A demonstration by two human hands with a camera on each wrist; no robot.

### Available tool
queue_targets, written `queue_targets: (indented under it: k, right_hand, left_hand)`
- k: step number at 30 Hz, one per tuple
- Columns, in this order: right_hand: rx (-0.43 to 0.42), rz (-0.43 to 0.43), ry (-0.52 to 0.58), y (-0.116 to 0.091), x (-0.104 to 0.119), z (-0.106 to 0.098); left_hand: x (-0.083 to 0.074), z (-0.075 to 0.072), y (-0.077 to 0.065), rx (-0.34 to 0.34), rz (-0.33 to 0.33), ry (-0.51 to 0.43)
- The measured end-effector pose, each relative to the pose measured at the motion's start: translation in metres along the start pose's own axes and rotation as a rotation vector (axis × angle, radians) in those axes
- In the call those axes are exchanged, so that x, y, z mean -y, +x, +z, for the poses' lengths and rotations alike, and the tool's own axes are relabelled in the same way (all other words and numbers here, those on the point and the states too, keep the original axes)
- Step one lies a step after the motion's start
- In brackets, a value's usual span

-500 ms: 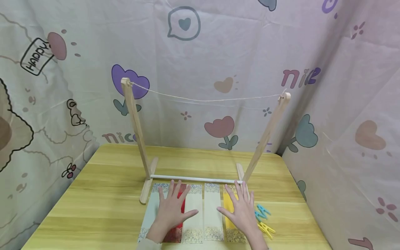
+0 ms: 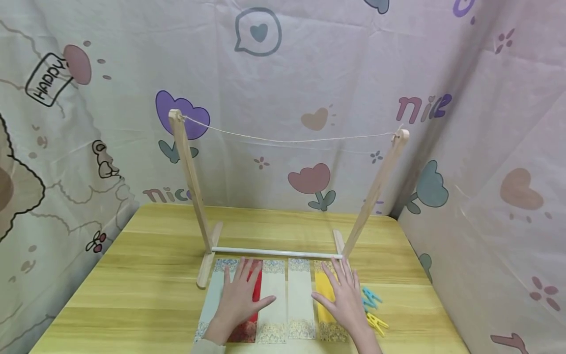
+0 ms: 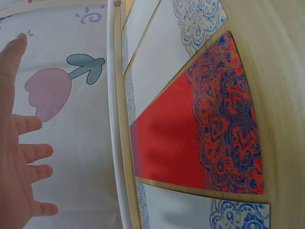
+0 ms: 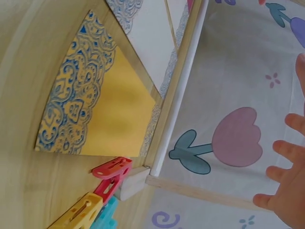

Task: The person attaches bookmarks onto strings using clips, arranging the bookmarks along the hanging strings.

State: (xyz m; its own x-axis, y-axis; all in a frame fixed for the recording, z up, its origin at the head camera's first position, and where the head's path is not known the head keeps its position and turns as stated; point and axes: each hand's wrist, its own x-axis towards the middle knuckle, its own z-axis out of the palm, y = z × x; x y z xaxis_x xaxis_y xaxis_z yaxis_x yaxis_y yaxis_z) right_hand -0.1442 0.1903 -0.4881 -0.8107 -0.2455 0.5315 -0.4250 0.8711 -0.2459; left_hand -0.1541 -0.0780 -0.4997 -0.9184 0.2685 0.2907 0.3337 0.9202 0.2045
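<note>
A pale blue strip (image 2: pixel 213 295) lies at nine o'clock from the left hand (image 2: pixel 240 301), which hovers over a red strip (image 2: pixel 243 332), fingers spread wide and gripping nothing. Two cream strips (image 2: pixel 301 297) lie side by side at three o'clock from it. Over the yellow strip (image 2: pixel 327 318) hovers the right hand (image 2: pixel 347 301), likewise splayed and holding nothing, with blue clips (image 2: pixel 371 297) at three o'clock and a yellow clip (image 2: pixel 378 322) at four.
</note>
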Motion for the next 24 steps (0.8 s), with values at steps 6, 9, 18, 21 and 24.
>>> queue_targets:
  k: [6, 9, 18, 21, 24]
  right_hand:
    - [-0.078, -0.063, 0.022, -0.005, -0.007, 0.002]
    - [-0.107, -0.092, 0.049, -0.007, -0.011, 0.003]
    - [-0.157, -0.078, 0.111, -0.015, -0.024, 0.003]
    - [-0.155, -0.056, 0.129, -0.018, -0.027, 0.003]
    - [-0.164, -0.042, 0.158, -0.020, -0.031, 0.004]
  left_hand:
    - [0.006, 0.005, -0.001, 0.005, 0.001, -0.001]
    - [0.008, 0.006, 0.000, 0.000, -0.001, -0.015]
    - [0.013, 0.005, 0.001, 0.004, -0.007, -0.060]
    - [0.015, 0.006, 0.001, 0.003, -0.008, -0.071]
    - [0.018, 0.009, 0.001, -0.007, -0.003, -0.083]
